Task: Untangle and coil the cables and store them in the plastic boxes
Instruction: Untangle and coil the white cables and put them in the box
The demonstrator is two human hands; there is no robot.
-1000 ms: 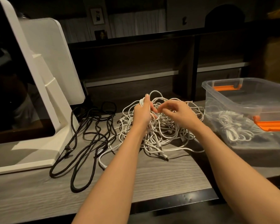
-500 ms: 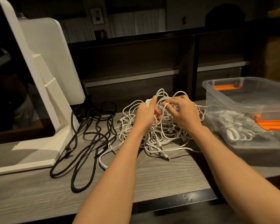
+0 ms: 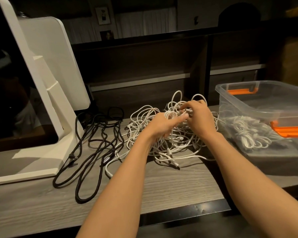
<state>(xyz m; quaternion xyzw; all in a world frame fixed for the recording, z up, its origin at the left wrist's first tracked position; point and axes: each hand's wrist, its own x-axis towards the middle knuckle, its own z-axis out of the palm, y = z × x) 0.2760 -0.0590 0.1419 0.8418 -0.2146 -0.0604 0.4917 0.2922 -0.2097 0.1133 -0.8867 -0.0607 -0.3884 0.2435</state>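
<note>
A tangled heap of white cables [image 3: 172,143] lies in the middle of the wooden desk. My left hand [image 3: 162,125] grips a small coil of white cable over the heap, thumb stretched to the right. My right hand [image 3: 199,118] is just beside it, fingers curled and pinching white cable strands at the top of the heap. A clear plastic box [image 3: 265,110] with orange handles stands at the right, with coiled white cables [image 3: 248,133] inside. Loose black cables [image 3: 95,143] lie left of the white heap.
A white monitor stand and screen back [image 3: 46,93] fill the left side of the desk. The desk's front edge [image 3: 179,215] runs below my forearms. Dark shelving [image 3: 144,66] rises behind the cables.
Both hands have shifted right and up over the heap. My right hand moved from open fingertips to a curled pinch on strands, and loops of white cable rose behind it.
</note>
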